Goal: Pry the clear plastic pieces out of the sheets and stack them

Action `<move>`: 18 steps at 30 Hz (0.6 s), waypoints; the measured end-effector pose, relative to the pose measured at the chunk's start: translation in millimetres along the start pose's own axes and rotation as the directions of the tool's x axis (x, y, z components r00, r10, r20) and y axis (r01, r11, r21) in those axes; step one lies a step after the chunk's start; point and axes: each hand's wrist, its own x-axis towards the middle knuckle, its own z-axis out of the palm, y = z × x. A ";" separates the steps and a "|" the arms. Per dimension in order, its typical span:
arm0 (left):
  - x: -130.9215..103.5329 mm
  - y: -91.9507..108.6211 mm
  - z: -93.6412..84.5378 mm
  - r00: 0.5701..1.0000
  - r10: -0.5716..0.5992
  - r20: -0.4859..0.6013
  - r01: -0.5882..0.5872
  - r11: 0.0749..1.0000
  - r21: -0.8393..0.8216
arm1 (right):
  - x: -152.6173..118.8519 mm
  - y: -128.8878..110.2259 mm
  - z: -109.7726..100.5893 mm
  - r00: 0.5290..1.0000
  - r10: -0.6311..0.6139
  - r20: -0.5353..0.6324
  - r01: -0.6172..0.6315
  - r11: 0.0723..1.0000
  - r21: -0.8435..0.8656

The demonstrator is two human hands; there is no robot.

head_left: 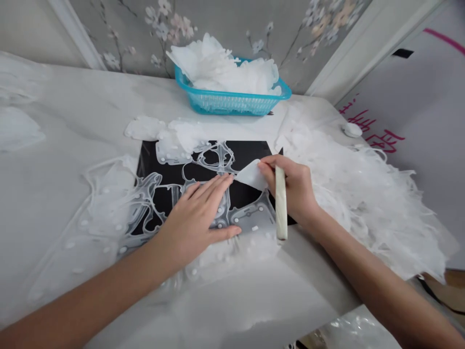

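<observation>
My left hand lies flat, fingers stretched out, on a clear moulded plastic sheet with small round bumps and curved cut outlines. Under the sheet is a black mat. My right hand pinches a white translucent petal-shaped piece between thumb and fingertips. Its narrow end points at my left fingertips. The same hand also holds a tool with a long pale handle, standing nearly upright in view. A dark pointed tip shows above the fingers; whether it is a blade I cannot tell.
A blue basket heaped with white cut pieces stands against the wall. On the right lies a large pile of white plastic scraps. More clear sheets spread to the left. A small white round object sits at the far right.
</observation>
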 end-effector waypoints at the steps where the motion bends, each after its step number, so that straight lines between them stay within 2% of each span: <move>1: 0.2 0.3 -0.4 1.000 0.003 0.005 -0.003 1.000 0.007 | 2.4 2.8 -2.2 0.999 0.052 -0.012 -0.052 0.999 0.011; 2: 0.4 0.4 -0.7 1.000 0.005 0.011 -0.005 1.000 0.015 | 4.7 6.7 -5.2 0.994 0.102 -0.042 -0.101 0.995 0.020; 4: 1.0 0.2 -0.7 0.999 0.004 0.033 -0.005 0.999 0.033 | 9.3 17.7 -14.0 0.964 0.197 -0.178 -0.191 0.980 0.052; 6: 1.2 -0.2 -0.3 0.998 0.013 0.055 -0.016 0.999 0.051 | 13.9 29.8 -24.4 0.900 0.276 -0.338 -0.249 0.961 0.124; 8: 1.1 -0.5 0.3 0.997 0.029 0.067 -0.033 0.997 0.063 | 18.1 39.1 -33.5 0.851 0.324 -0.414 -0.278 0.945 0.170; 12: 0.7 0.0 0.7 0.996 0.039 0.076 -0.045 0.996 0.078 | 25.4 45.2 -41.0 0.815 0.312 -0.489 -0.265 0.950 0.165; 14: 0.7 0.9 0.4 0.996 0.052 0.075 -0.058 0.995 0.079 | 28.7 45.4 -41.0 0.766 0.368 -0.527 -0.282 0.929 0.240; 17: 0.7 2.5 0.3 0.994 0.075 0.077 -0.081 0.994 0.073 | 33.1 47.6 -43.6 0.662 0.578 -0.478 -0.410 0.812 0.414; 18: 0.6 2.9 0.6 0.994 0.080 0.076 -0.085 0.994 0.073 | 34.7 49.5 -47.2 0.628 0.613 -0.480 -0.437 0.787 0.435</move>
